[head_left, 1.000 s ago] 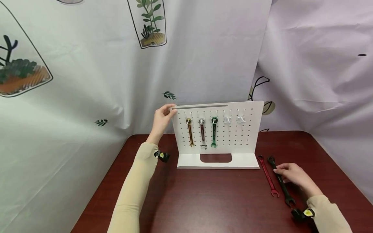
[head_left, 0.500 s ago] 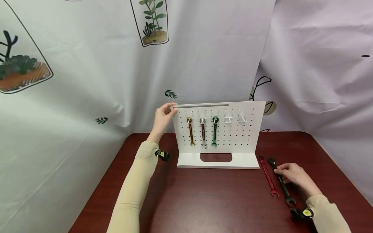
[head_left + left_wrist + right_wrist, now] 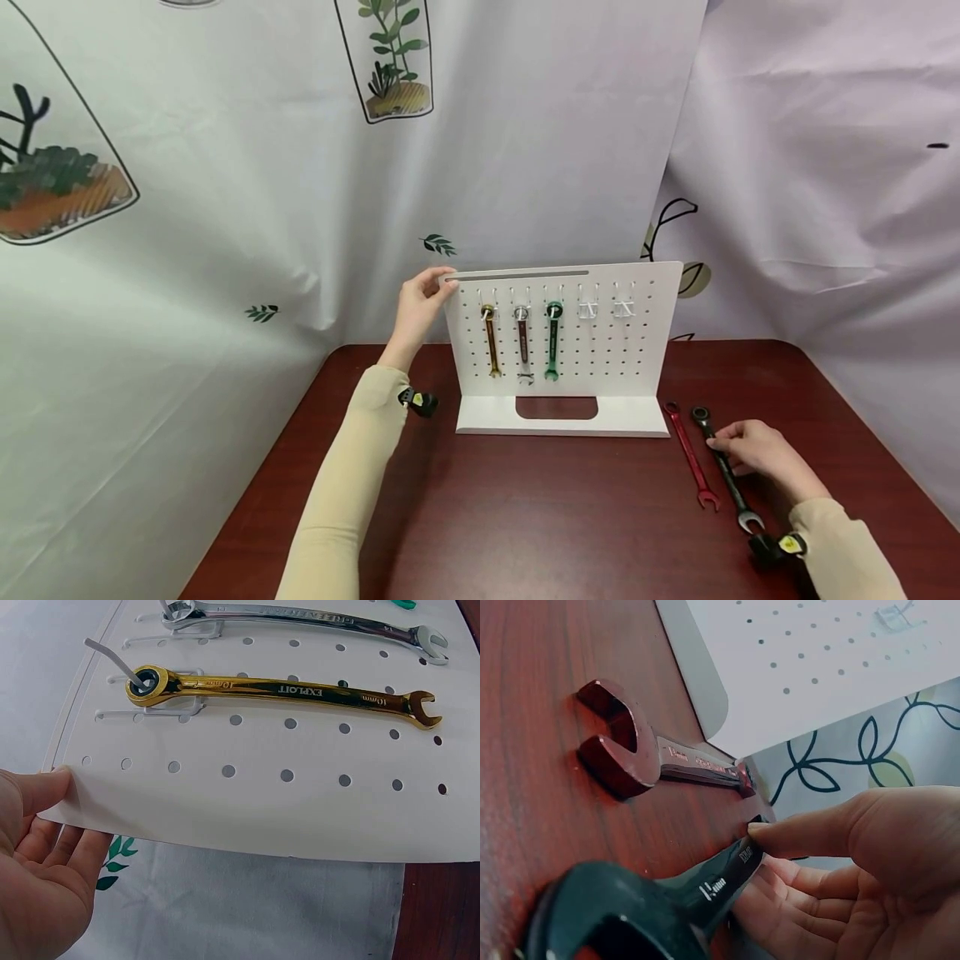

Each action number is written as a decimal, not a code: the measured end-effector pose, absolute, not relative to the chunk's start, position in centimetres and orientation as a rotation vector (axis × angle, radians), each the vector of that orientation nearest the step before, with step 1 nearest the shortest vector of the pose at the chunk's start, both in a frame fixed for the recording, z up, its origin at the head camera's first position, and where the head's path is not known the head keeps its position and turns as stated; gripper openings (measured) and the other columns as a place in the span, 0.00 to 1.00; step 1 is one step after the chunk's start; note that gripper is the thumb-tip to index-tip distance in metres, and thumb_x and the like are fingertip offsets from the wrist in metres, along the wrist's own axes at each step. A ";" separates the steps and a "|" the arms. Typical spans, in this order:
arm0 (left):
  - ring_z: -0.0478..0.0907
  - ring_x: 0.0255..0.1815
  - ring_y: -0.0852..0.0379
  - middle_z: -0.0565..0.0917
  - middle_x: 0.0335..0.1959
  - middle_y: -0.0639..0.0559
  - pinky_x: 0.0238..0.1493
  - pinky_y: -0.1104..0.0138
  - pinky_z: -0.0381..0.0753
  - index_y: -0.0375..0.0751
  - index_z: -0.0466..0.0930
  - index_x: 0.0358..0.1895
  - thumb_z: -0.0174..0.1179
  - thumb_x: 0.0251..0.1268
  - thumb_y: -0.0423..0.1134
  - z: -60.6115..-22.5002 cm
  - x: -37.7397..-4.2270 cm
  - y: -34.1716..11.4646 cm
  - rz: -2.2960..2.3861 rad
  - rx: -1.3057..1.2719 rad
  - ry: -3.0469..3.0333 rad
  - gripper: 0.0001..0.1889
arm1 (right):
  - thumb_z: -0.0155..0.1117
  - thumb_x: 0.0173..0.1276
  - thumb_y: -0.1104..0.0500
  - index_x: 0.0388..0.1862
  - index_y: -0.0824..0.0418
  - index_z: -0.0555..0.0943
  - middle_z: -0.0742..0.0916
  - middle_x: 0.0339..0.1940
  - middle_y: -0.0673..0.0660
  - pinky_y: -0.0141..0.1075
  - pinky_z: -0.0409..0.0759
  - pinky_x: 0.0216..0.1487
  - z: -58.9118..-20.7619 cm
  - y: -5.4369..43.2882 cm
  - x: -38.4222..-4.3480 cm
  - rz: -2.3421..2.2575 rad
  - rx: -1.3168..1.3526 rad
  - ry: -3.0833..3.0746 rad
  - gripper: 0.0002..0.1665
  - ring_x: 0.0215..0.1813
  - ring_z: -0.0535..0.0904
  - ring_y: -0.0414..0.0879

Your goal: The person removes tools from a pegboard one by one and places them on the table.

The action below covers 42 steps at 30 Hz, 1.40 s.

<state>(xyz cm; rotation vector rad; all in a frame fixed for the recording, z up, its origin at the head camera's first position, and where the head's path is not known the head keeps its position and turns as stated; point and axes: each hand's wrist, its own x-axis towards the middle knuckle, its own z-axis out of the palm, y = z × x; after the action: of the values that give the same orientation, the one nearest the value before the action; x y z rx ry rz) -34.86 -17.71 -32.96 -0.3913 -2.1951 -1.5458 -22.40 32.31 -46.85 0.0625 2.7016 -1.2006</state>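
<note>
My left hand [image 3: 420,308] pinches the upper left corner of a white pegboard [image 3: 600,358], thumb on its front and fingers behind, as the left wrist view shows. A gold wrench [image 3: 277,690], a silver wrench [image 3: 522,337] and a green wrench [image 3: 552,342] hang from hooks on the board. At the right, my right hand [image 3: 757,454] pinches a black wrench [image 3: 727,475] by its shaft between thumb and fingers. Beside it, a red wrench [image 3: 690,458] lies on the table, its open jaw toward me in the right wrist view [image 3: 622,742].
Two clear hooks [image 3: 587,308] on the board's right side bear no wrench. The board's base stands on a dark red wooden table [image 3: 570,517]. A pale curtain [image 3: 540,133] with plant prints hangs behind and on both sides.
The black wrench has shifted and turned slightly in my right hand, and its open end now shines brighter. My left hand keeps its hold on the pegboard corner.
</note>
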 end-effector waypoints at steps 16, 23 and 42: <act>0.69 0.30 0.56 0.79 0.31 0.50 0.33 0.66 0.67 0.42 0.85 0.54 0.65 0.71 0.42 -32.9 -35.0 -17.6 -1.529 -0.379 -2.206 0.14 | 0.63 0.70 0.58 0.42 0.77 0.77 0.80 0.30 0.60 0.41 0.84 0.30 -47.0 32.3 -22.5 -1.231 0.134 2.687 0.18 0.30 0.79 0.46; 0.70 0.32 0.55 0.79 0.32 0.49 0.34 0.66 0.67 0.42 0.85 0.54 0.65 0.70 0.43 -32.9 -34.9 -17.7 -1.546 -0.363 -2.211 0.14 | 0.64 0.69 0.60 0.39 0.76 0.78 0.80 0.30 0.60 0.42 0.84 0.30 -47.0 32.3 -22.5 -1.210 0.113 2.707 0.16 0.29 0.80 0.46; 0.68 0.31 0.55 0.78 0.31 0.49 0.33 0.65 0.66 0.42 0.85 0.54 0.66 0.70 0.43 -33.0 -34.8 -17.7 -1.541 -0.369 -2.199 0.14 | 0.64 0.71 0.58 0.42 0.78 0.78 0.82 0.31 0.61 0.41 0.85 0.32 -47.0 32.3 -22.3 -1.173 0.085 2.736 0.20 0.29 0.82 0.46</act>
<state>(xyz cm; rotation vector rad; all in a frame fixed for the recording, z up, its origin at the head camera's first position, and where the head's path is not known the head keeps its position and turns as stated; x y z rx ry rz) -34.84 -17.66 -33.03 -0.3689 -2.1991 -1.5409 -22.27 32.29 -47.00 0.0846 2.7363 -1.1733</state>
